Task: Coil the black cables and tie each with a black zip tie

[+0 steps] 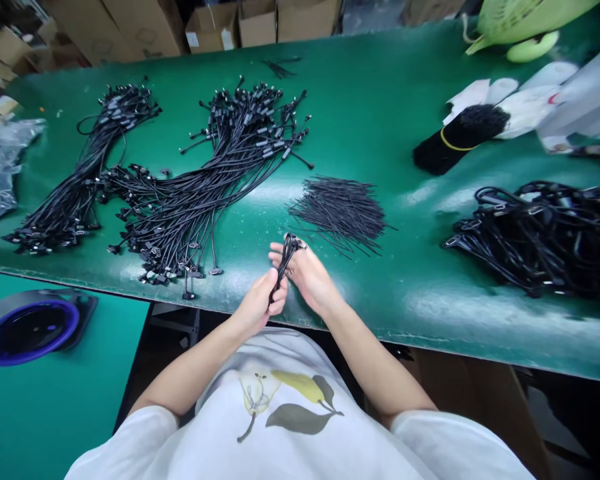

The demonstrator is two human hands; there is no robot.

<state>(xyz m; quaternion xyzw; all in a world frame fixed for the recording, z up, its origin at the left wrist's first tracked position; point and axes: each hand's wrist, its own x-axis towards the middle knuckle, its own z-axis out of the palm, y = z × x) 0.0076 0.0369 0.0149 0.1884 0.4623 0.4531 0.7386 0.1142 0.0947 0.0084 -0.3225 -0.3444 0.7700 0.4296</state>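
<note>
Both of my hands meet over the near edge of the green table (380, 120). My left hand (260, 303) is closed, pinching the lower end of a folded black cable (286, 257). My right hand (305, 273) is curled round the upper part of the same cable, whose looped end sticks up above my fingers. Just beyond my right hand lies a loose pile of thin black ties (343, 210). Left of my hands spreads a big fan of black cables with connectors (205, 180).
A second cable bundle (80, 180) lies at the far left, and a tangled heap of coiled cables (545, 233) at the right. A banded bunch of black ties (457, 140) sits near white bags (530, 100). Cardboard boxes (260, 23) stand behind; a purple-rimmed fixture (27, 327) sits lower left.
</note>
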